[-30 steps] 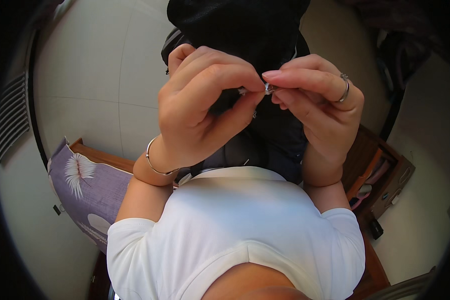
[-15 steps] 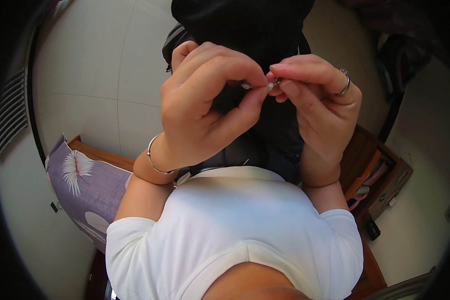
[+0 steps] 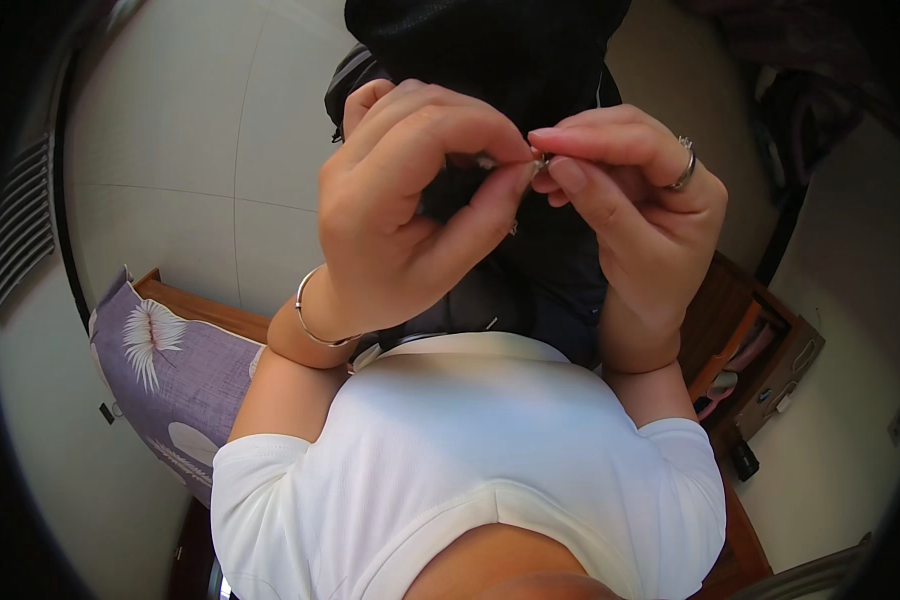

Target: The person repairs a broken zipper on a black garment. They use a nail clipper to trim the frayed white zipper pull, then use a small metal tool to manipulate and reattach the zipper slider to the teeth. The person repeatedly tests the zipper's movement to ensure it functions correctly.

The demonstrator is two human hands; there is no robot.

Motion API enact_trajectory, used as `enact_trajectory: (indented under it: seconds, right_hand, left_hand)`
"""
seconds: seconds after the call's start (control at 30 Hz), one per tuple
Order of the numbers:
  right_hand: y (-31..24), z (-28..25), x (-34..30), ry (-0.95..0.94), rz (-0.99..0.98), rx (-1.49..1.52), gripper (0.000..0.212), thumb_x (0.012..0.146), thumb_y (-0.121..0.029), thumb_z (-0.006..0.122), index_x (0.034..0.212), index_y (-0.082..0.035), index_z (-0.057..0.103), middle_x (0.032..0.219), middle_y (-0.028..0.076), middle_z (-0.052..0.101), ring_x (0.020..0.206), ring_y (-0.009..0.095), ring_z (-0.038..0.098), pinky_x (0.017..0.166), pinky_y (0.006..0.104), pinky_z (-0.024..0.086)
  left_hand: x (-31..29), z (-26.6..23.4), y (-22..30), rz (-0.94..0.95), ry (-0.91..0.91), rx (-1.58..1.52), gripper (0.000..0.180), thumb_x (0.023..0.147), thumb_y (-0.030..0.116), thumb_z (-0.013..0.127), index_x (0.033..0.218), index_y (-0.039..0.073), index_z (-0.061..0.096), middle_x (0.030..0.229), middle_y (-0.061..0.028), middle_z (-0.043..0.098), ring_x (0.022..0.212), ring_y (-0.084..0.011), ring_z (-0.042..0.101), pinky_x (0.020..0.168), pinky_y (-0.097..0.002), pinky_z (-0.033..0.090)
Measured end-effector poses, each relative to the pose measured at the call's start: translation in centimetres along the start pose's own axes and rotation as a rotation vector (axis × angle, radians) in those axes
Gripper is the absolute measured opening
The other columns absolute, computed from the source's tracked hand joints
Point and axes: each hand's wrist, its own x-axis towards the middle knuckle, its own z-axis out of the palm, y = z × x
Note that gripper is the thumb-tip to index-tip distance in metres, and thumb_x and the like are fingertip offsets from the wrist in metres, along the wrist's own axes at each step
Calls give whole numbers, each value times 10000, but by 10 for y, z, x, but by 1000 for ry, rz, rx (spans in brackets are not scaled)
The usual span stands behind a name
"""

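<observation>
Held up before my chest, my left hand (image 3: 410,200) and my right hand (image 3: 650,195) meet at the fingertips. Each is closed in a pinch of thumb and forefinger. Between the tips sits a tiny shiny metal piece (image 3: 540,163), mostly covered by the fingers; its exact kind is too small to make out. A whitish bit (image 3: 485,161) shows inside the curl of my left hand. Under the left thumb glints another small bit (image 3: 513,229). A silver bangle (image 3: 315,325) circles my left wrist, and a silver ring (image 3: 686,165) is on my right hand.
Dark fabric (image 3: 490,50) lies beneath and beyond my hands, over pale floor tiles (image 3: 170,120). A purple cloth with white feather prints (image 3: 180,360) covers furniture at the left. A wooden drawer unit (image 3: 770,350) with things inside stands at the right.
My fingertips have drawn closer together, with the right ones shifting slightly left. The white part between them is now more hidden, and a small glinting bit shows under my left thumb.
</observation>
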Motion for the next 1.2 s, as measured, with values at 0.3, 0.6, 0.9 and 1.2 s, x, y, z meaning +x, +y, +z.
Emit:
enact_trajectory:
  seconds: [0.3, 0.6, 0.9, 1.2]
  right_hand:
    - [-4, 2, -1, -10, -79, -246, 120, 726, 98, 560, 834, 62, 597, 829, 127, 580, 692, 133, 567, 608, 190, 466]
    - [1, 4, 0, 57, -83, -48, 166, 712, 110, 579, 869, 55, 581, 839, 134, 581, 751, 155, 584, 650, 206, 492]
    - [8, -3, -4, 23, -216, -157, 167, 682, 126, 608, 819, 47, 555, 817, 138, 574, 705, 150, 581, 603, 203, 500]
    - [7, 2, -7, 110, -141, -93, 166, 663, 88, 657, 804, 23, 599, 783, 80, 592, 676, 114, 577, 588, 192, 483]
  left_hand:
    - [-4, 4, 1, -64, 76, -88, 163, 638, -50, 618, 763, 36, 558, 719, -27, 585, 618, -124, 524, 642, -237, 344]
    - [-5, -2, 2, -29, -38, -116, 160, 703, -131, 549, 838, -46, 540, 794, -105, 562, 750, -172, 530, 672, -231, 406]
    - [-3, -5, -1, -24, -55, -86, 206, 636, -101, 616, 822, -23, 573, 798, -98, 590, 755, -190, 569, 669, -246, 418]
    - [-3, -11, 0, 11, -175, -13, 196, 635, -111, 612, 813, -31, 596, 846, -124, 560, 769, -195, 570, 629, -237, 454]
